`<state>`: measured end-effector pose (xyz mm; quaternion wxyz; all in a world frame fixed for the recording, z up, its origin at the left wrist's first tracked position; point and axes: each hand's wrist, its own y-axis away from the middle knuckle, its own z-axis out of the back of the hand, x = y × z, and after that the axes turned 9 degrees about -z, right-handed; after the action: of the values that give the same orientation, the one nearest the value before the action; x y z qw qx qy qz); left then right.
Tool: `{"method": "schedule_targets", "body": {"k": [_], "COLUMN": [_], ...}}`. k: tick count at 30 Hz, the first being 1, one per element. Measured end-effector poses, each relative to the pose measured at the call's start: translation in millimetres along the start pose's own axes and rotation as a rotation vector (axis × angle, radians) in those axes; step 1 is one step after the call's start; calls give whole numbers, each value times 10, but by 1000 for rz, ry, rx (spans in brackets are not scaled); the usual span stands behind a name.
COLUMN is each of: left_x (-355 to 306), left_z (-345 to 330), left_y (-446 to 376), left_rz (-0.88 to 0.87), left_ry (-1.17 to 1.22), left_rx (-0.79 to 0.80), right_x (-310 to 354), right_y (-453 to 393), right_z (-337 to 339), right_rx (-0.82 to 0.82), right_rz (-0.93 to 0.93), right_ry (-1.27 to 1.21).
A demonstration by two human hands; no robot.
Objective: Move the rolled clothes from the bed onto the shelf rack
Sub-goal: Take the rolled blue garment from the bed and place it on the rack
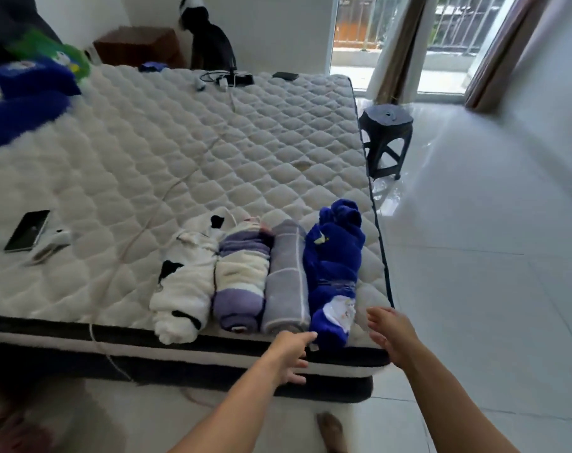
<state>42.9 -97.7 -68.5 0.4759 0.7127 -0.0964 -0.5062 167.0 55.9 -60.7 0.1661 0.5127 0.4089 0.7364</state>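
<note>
Several rolled clothes lie side by side at the near right corner of the quilted white mattress [196, 152]: a white roll with black patches [183, 286], a purple and cream striped roll [242, 282], a grey roll [286, 282] and a dark blue fleece roll [335, 273]. My left hand [291, 354] reaches toward the near end of the blue roll, fingers straight, holding nothing. My right hand [392, 331] is spread open just right of that roll, above the mattress corner. The shelf rack is out of view.
A phone [26, 230] and a small white object lie on the left of the mattress, with a thin cable running across it. Chargers and plush toys sit at the far side. A dark plastic stool [385, 138] stands on the glossy tile floor to the right.
</note>
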Motion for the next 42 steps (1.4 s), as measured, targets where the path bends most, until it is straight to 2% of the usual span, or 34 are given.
{"method": "schedule_targets", "body": {"k": [5,9,13,17,23,27,30,35,42], "left_x": [16,-30,-82,-141,-191,-206,-235,-261,-65], "left_z": [-293,-425,-547,-667,-786,-857,-888,-913,-826], "left_y": [-305,-532,-714,-788,-932,-979,-938,-679,16], "left_rz": [121,166,193,222,201,177,135,64,-92], "left_ry": [192,293,411,478,530,535,564,548,513], "left_rx": [9,-77,-177,-258,-329,-382,-363,-362,-522], "right_x": [268,540,782,947,978,1006,1062,1044,908], "right_y": [-578,-1068,-1473,-1654,-1746,-1754,-1689,-1422,-489], "right_z": [-14,-20,-112,-284,-438,-418,-391,-293,-372], "right_rx": [24,152,282,403,439,452,447,430,542], "right_rz": [-43,-187,-197,-213,-288,-342,-330,-236,-38], "right_ry": [158,64,99,94,93,70,43,-73,-74]}}
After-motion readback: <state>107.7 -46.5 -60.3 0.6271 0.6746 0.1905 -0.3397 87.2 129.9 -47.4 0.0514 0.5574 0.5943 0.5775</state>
